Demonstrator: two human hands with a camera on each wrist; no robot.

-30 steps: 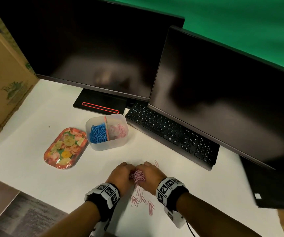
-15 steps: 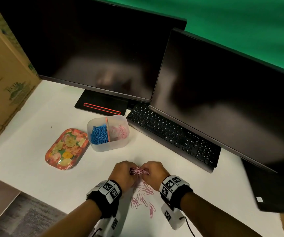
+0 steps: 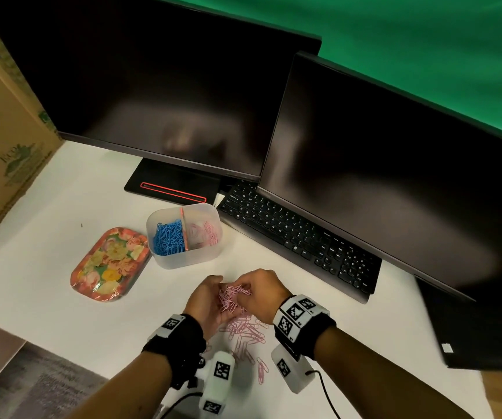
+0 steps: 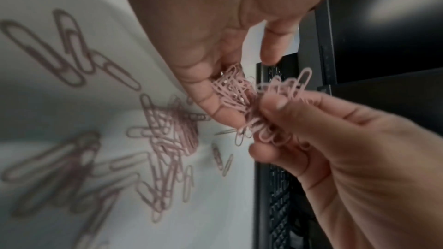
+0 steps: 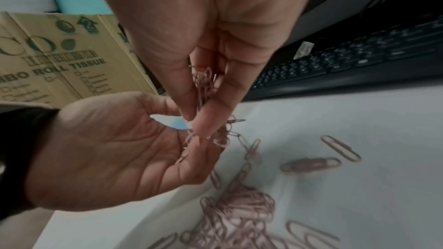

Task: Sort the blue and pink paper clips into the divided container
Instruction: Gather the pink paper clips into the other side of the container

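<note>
A tangled bunch of pink paper clips (image 3: 232, 296) hangs between my hands above the white table. My left hand (image 3: 206, 300) is turned palm up, fingers relaxed, and the bunch (image 4: 236, 94) lies on its fingertips. From above, my right hand (image 3: 260, 293) pinches the same bunch (image 5: 203, 86) between thumb and fingers. More loose pink clips (image 3: 246, 331) lie on the table under the hands. The divided container (image 3: 189, 261) stands beyond them, with blue clips (image 3: 168, 240) in its left half and pink clips (image 3: 206, 234) in its right half.
A floral tray (image 3: 110, 264) lies left of the container. A black keyboard (image 3: 298, 237) and two dark monitors (image 3: 395, 182) close off the back and right. A cardboard box (image 3: 1, 140) stands at the left. The table's front edge (image 3: 62, 337) is near my wrists.
Both hands lifted the pink bunch off the table. The left hand turned palm up under it and the right hand now pinches it from above. Several clips dropped back onto the table.
</note>
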